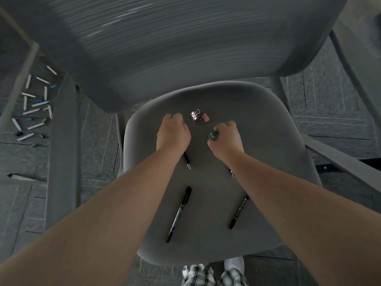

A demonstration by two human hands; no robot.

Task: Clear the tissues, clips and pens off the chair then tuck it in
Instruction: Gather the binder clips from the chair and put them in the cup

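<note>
Gripping teal clip (213,135) in R hand (225,139); L hand (172,132) fisted, maybe empty.

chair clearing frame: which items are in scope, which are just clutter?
In scope: chair seat, pink clips, teal clip in right hand, three black pens.
Clutter: white sticks and small clips on floor.

On the chair seat (268,141), the binder clips (199,118) lie toward the backrest (175,48), between the left hand (173,133) and right hand (225,139). A pen (187,162) juts out beneath the left wrist. Two markers (179,214) (238,212) lie nearer the front edge, side by side, well apart. Scattered small items (34,106) lie on the floor (20,203) left of the chair.
</note>
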